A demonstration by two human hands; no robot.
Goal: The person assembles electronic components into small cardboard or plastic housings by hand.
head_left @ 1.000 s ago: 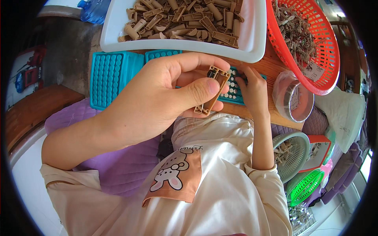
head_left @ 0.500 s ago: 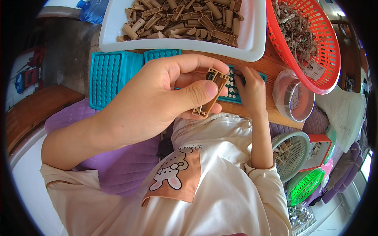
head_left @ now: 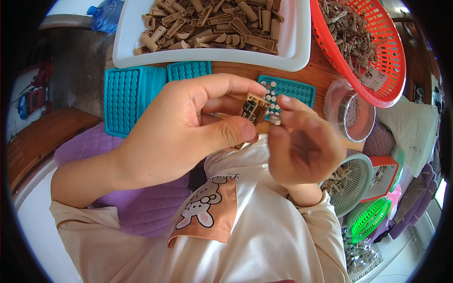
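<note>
My left hand (head_left: pixel 188 127) pinches a small brown plastic casing (head_left: pixel 252 109) between thumb and fingers, held up close above my lap. My right hand (head_left: pixel 302 146) is raised beside it, its fingertips closed on a tiny pale part (head_left: pixel 275 120) that touches the casing's right end. Behind the hands lies a teal perforated tray (head_left: pixel 295 89) with several white round pieces in its holes, partly hidden by my fingers.
A white tray (head_left: pixel 292 54) full of brown casings sits at the back. A red basket (head_left: pixel 384 61) of small parts stands at the right, a clear round tub (head_left: pixel 351 111) below it. More teal trays (head_left: pixel 130 96) lie at the left. Green baskets (head_left: pixel 358 179) sit lower right.
My right hand has come back from the teal tray toward me and now meets the casing in my left hand. The left hand has stayed about where it was.
</note>
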